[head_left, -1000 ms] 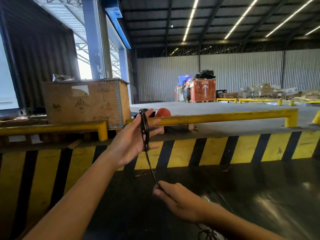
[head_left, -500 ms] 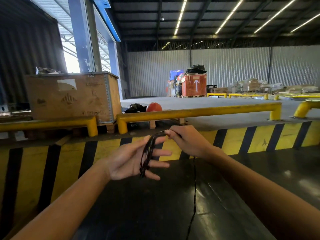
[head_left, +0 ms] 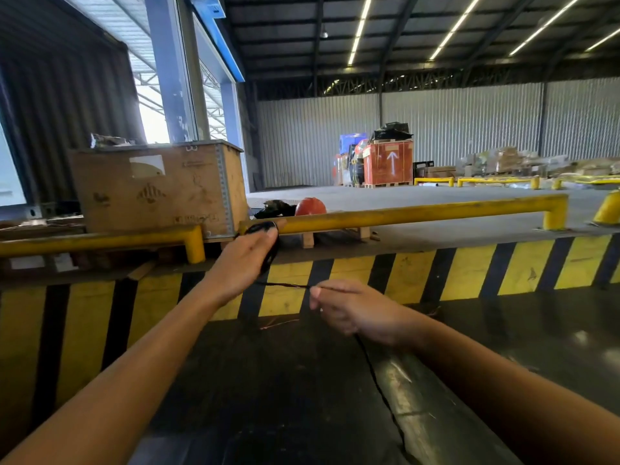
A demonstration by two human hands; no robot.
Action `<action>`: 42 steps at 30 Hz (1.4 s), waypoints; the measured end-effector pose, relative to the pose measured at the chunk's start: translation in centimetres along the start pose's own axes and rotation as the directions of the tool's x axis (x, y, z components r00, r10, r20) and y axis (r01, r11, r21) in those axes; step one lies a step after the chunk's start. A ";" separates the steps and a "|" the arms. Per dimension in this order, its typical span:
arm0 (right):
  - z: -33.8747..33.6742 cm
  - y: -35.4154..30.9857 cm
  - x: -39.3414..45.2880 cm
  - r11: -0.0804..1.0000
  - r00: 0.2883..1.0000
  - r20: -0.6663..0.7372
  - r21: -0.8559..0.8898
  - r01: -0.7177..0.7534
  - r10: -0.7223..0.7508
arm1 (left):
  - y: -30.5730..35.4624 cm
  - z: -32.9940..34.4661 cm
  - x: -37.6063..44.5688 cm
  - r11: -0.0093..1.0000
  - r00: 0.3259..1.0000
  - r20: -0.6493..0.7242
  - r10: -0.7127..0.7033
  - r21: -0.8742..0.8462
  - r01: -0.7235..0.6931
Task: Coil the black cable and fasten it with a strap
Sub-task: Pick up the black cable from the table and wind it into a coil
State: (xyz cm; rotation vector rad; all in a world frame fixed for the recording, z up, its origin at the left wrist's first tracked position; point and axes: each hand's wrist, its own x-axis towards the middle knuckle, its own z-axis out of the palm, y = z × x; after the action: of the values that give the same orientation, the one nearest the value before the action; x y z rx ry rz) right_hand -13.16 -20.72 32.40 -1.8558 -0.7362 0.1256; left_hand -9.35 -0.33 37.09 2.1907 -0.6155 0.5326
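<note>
My left hand is raised at mid-frame and grips a small bundle of black cable loops; the loops show above and to the right of its fingers. A single strand runs from the bundle rightward to my right hand, which pinches it between fingertips just below and right of the left hand. From under the right hand the free cable hangs down and trails across the dark floor toward the bottom of the frame. No strap is visible.
A yellow-and-black striped dock edge runs across in front of me, topped by yellow guard rails. A plywood crate stands behind the left rail. A red helmet lies near the rail; pallets sit far back.
My right hand dropped from the top of the coil to a spot below and right of it, sliding along the strand. My left hand rose and turned, closing over the loops.
</note>
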 end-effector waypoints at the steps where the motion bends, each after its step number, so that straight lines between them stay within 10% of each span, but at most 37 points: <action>1: -0.4 -0.5 0.1 0.998 1.000 -0.012 0.061 0.013 -0.012 | -0.2 0.1 -0.2 0.989 0.997 0.072 0.011 0.145 -0.021; 5: -2.1 -2.4 1.4 0.979 0.979 -0.184 -0.198 0.053 -0.090 | -0.3 0.5 -0.3 0.956 0.919 0.361 -0.159 0.289 0.052; 8: -3.6 -2.1 2.5 0.788 0.923 -0.274 -0.613 0.049 -0.271 | 0.2 0.0 -0.8 0.956 0.776 0.584 -0.239 0.001 0.294; 13: -3.2 0.4 2.8 0.775 0.878 -0.349 -0.631 0.039 -0.328 | -1.4 -0.4 -1.6 0.618 0.552 0.832 0.064 -0.467 0.632; 16: -1.4 1.8 3.1 0.826 0.891 -0.330 -0.558 0.083 -0.313 | -1.4 0.4 -1.2 0.286 0.614 0.716 0.332 -0.697 0.658; 19: 1.0 2.8 3.3 0.886 0.920 -0.306 -0.455 0.085 -0.246 | 0.5 0.9 -0.6 0.054 0.814 0.491 0.311 -0.864 0.501; 22: 2.2 3.3 2.8 0.887 0.951 -0.258 -0.460 0.035 -0.171 | 2.5 -0.3 0.3 0.130 0.986 0.164 0.034 -0.979 0.158; 25: 1.3 3.4 2.0 0.855 0.972 -0.202 -0.518 -0.001 -0.121 | 2.2 -2.0 1.8 0.378 0.985 -0.106 -0.133 -0.925 -0.049; 30: -1.8 2.4 1.1 0.754 0.962 -0.188 -0.657 0.027 -0.199 | -1.4 -1.4 1.5 0.987 0.991 -0.068 -0.117 -0.115 0.108; 35: -4.7 1.0 1.8 0.689 0.907 -0.280 -0.725 0.017 -0.316 | -2.5 1.9 -0.3 0.928 0.853 0.435 -0.289 0.345 0.139; 38: -5.4 1.1 2.3 0.720 0.869 -0.360 -0.694 -0.006 -0.340 | -1.6 2.5 -1.1 0.917 0.626 0.710 -0.324 0.073 0.392; 42: -4.7 1.9 2.4 0.780 0.810 -0.464 -0.625 -0.014 -0.357 | -2.0 2.3 -1.5 0.622 0.486 0.870 0.087 -0.428 0.655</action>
State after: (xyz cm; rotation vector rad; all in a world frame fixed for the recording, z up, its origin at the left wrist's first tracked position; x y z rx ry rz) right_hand -8.50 -23.66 33.30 -2.2399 -0.5521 -0.8647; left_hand -9.00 -0.61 33.76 1.5332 -0.6902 -0.9743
